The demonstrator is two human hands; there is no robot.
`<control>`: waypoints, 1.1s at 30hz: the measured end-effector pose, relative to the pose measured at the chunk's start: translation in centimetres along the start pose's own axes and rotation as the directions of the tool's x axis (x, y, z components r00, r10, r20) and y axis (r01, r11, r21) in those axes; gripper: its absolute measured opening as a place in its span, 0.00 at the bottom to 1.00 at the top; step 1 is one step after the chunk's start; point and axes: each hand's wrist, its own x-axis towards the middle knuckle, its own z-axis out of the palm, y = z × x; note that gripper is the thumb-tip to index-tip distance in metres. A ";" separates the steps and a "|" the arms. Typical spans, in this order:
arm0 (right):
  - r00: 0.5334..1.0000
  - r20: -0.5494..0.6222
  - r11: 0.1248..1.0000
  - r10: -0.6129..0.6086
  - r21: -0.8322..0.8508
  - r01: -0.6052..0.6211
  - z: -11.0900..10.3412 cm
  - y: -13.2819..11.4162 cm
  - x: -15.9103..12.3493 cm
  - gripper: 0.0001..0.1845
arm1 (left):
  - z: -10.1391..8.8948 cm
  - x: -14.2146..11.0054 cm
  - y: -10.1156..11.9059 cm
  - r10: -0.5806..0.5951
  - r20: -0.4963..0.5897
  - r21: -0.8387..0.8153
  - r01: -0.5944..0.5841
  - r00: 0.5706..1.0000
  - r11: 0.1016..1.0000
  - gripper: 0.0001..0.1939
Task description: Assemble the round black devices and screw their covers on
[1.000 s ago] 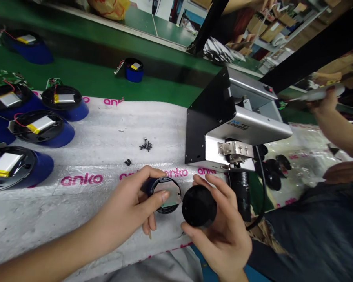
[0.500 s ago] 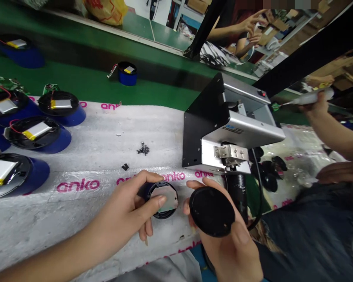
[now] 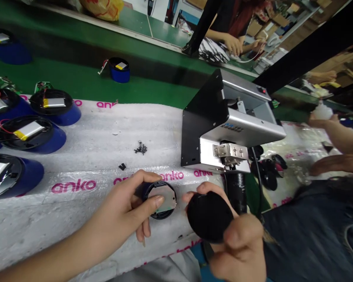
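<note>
The left hand covers a chunk of the black-rimmed dark blue round housing, and the flat black round disc blocks part of the right hand. Near the white foam sheet's far edge, a blue black-topped cup gets chopped by the view's left edge. Those tiny black bits are too small to ID, and the silver-and-black metal machine's lettering is kinda blurry.
</note>
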 end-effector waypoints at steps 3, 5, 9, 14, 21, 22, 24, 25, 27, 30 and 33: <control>0.990 -0.080 0.991 -0.116 -0.080 0.110 0.2 0.2 0.0 0.13 | 0.0 0.0 0.1 0.005 0.012 -0.006 -0.005 1.000 1.000 0.20; 0.975 -0.126 0.953 -0.183 -0.268 0.144 0.5 0.3 0.2 0.29 | 0.0 0.0 0.0 0.017 0.017 -0.002 -0.017 1.000 1.000 0.20; 0.967 0.023 0.779 -0.253 -0.587 0.218 1.0 0.7 0.7 0.41 | 0.0 0.2 0.0 0.035 0.014 -0.003 -0.035 0.999 0.999 0.18; 0.951 0.193 0.715 -0.243 -0.627 0.309 0.8 0.7 0.9 0.43 | 0.0 0.1 0.0 0.027 0.013 -0.017 -0.026 1.000 0.999 0.17; 0.964 0.155 0.767 -0.216 -0.584 0.266 0.8 0.6 0.3 0.46 | 0.1 0.0 0.2 0.037 0.005 -0.037 -0.037 0.999 0.999 0.15; 0.966 0.145 0.772 -0.215 -0.580 0.259 0.8 0.6 0.2 0.46 | 0.1 0.0 0.2 0.038 0.004 -0.040 -0.038 0.999 0.998 0.15; 0.968 0.136 0.766 -0.210 -0.593 0.250 0.9 0.5 0.1 0.45 | 0.2 0.1 0.2 0.041 0.006 -0.040 -0.041 0.999 0.998 0.15; 0.967 0.145 0.757 -0.209 -0.602 0.253 1.0 0.4 0.2 0.45 | 0.2 0.1 0.3 0.045 0.006 -0.038 -0.045 0.999 0.998 0.15; 0.967 0.177 0.739 -0.186 -0.623 0.256 1.1 0.1 0.4 0.43 | 0.1 0.1 0.3 0.060 0.009 -0.037 -0.060 0.998 0.998 0.14; 0.958 0.266 0.681 -0.105 -0.683 0.264 1.3 -0.5 1.2 0.39 | -0.1 0.1 0.4 0.083 0.042 -0.064 -0.080 0.996 0.995 0.11; 0.927 0.374 0.634 -0.003 -0.716 0.291 1.4 -0.9 2.5 0.37 | -0.9 0.1 0.5 0.073 0.110 -0.148 -0.056 0.991 0.987 0.11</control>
